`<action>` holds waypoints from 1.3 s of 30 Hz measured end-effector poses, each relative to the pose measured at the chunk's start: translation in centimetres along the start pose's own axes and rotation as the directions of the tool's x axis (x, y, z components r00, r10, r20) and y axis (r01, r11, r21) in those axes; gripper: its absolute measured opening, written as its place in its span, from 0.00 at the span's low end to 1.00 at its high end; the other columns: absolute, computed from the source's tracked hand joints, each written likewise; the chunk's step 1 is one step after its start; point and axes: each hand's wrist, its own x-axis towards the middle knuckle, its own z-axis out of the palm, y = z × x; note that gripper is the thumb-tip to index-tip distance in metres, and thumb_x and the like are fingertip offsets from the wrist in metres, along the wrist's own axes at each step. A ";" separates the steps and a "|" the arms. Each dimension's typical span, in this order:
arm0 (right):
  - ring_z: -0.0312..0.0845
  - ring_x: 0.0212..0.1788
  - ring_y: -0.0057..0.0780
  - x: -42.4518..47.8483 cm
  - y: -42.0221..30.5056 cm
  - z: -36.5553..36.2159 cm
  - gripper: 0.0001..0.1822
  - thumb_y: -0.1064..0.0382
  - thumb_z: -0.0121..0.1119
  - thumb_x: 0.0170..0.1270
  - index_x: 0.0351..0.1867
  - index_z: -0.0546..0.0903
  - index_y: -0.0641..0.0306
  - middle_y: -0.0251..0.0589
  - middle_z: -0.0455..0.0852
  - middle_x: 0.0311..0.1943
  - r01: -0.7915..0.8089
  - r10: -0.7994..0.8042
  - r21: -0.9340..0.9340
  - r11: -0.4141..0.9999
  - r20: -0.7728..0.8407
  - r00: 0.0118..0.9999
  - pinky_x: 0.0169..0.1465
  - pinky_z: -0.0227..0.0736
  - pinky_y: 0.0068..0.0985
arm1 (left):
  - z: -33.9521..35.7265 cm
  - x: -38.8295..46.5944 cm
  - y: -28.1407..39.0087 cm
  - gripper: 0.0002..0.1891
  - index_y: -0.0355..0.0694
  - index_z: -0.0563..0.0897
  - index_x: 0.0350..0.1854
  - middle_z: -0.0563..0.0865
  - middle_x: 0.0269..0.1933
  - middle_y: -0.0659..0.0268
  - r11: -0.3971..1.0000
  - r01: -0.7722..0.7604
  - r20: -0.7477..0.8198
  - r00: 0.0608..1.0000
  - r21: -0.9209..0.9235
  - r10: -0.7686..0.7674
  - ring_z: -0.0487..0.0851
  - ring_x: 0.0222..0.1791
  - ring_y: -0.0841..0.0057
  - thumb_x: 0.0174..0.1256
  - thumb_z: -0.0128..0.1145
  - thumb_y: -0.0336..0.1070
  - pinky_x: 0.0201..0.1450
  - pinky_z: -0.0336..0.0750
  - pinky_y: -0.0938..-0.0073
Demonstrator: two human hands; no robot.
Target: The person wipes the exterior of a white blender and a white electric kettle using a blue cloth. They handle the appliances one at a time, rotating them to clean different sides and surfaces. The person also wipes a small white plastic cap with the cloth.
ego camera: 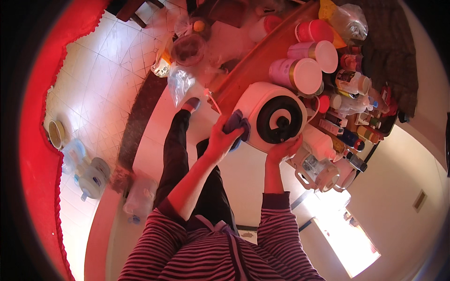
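Observation:
My left hand (222, 138) grips a bunched dark blue-grey cloth (237, 127) against the side of a white rounded appliance (251, 100). On its face is a black ring-shaped part (262, 123) with a black knob (282, 122) at the centre. My right hand (284, 150) holds the near lower edge of the appliance, its fingertips partly hidden. A pale thin stick or cord (213, 100) shows just beyond my left hand. The appliance rests at the near end of an orange-brown wooden tabletop (258, 65).
Lidded canisters (307, 75) crowd the table beyond the appliance. To the right are bottles (348, 82), small boxes and a clear plastic jug (316, 172). Plastic bags (180, 82) and a basin (188, 50) lie at the upper left. Large plastic bottles (94, 179) stand near a raised floor edge.

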 end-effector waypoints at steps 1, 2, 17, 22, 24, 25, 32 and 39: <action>0.73 0.58 0.51 0.1 0.4 -0.1 0.21 0.65 0.38 0.74 0.64 0.70 0.71 0.57 0.75 0.57 0.003 -0.003 -0.023 1.000 -0.001 1.000 0.61 0.68 0.38 | 0.0 0.6 0.7 0.17 0.37 0.80 0.50 0.83 0.38 0.71 0.999 0.019 0.024 1.000 0.027 -0.020 0.79 0.36 0.86 0.58 0.67 0.29 0.42 0.75 0.82; 0.73 0.59 0.51 0.2 0.8 -0.2 0.21 0.65 0.38 0.75 0.64 0.70 0.71 0.57 0.75 0.57 0.006 -0.006 -0.045 0.999 -0.002 1.000 0.61 0.68 0.38 | 0.4 0.9 1.3 0.17 0.36 0.80 0.49 0.83 0.37 0.71 0.997 -0.069 0.045 0.997 0.022 0.068 0.80 0.36 0.85 0.56 0.67 0.28 0.44 0.75 0.81; 0.71 0.59 0.50 0.3 0.3 -0.1 0.21 0.62 0.39 0.77 0.64 0.69 0.73 0.57 0.72 0.57 0.020 -0.020 0.008 1.000 0.019 1.000 0.60 0.68 0.38 | -0.2 0.3 1.6 0.19 0.35 0.80 0.48 0.81 0.37 0.67 0.996 0.006 0.068 0.998 0.092 -0.012 0.79 0.38 0.81 0.53 0.68 0.31 0.44 0.75 0.78; 0.72 0.57 0.52 -0.1 -1.1 0.0 0.21 0.62 0.38 0.77 0.63 0.70 0.73 0.58 0.74 0.55 -0.026 0.028 -0.049 0.998 0.033 0.999 0.60 0.67 0.40 | 0.3 2.8 2.2 0.21 0.34 0.80 0.48 0.83 0.39 0.64 0.987 -0.129 0.099 0.988 0.099 0.120 0.81 0.40 0.78 0.50 0.68 0.31 0.46 0.75 0.76; 0.72 0.57 0.53 0.0 -1.1 0.0 0.21 0.62 0.37 0.77 0.62 0.70 0.73 0.59 0.74 0.55 -0.019 0.020 -0.051 0.999 0.030 0.999 0.60 0.67 0.40 | 0.7 4.3 3.8 0.23 0.34 0.80 0.50 0.84 0.41 0.61 0.918 -0.228 0.149 0.971 0.324 0.188 0.83 0.42 0.73 0.49 0.68 0.32 0.48 0.76 0.74; 0.74 0.56 0.50 0.0 -0.9 0.0 0.22 0.62 0.36 0.76 0.63 0.70 0.74 0.58 0.75 0.56 0.003 0.000 -0.084 0.996 0.032 0.999 0.59 0.69 0.38 | 1.0 5.2 4.4 0.23 0.35 0.81 0.50 0.84 0.42 0.60 0.919 -0.236 0.170 0.967 0.315 0.190 0.83 0.43 0.71 0.48 0.68 0.33 0.48 0.76 0.72; 0.72 0.58 0.52 -0.1 -0.5 0.1 0.22 0.60 0.39 0.76 0.63 0.70 0.74 0.58 0.74 0.56 -0.006 0.007 -0.042 0.999 0.027 1.000 0.60 0.67 0.40 | 1.9 7.5 5.2 0.23 0.33 0.81 0.51 0.84 0.40 0.63 0.975 -0.179 0.250 0.958 0.130 0.142 0.83 0.41 0.76 0.50 0.65 0.33 0.48 0.76 0.75; 0.73 0.58 0.46 0.1 -0.7 0.2 0.24 0.57 0.41 0.76 0.64 0.69 0.73 0.56 0.73 0.60 -0.022 0.020 0.130 0.991 0.019 1.000 0.61 0.69 0.37 | -0.3 2.7 2.4 0.22 0.34 0.80 0.52 0.84 0.41 0.66 0.985 -0.029 0.133 0.991 0.169 0.006 0.82 0.41 0.81 0.51 0.64 0.30 0.46 0.76 0.77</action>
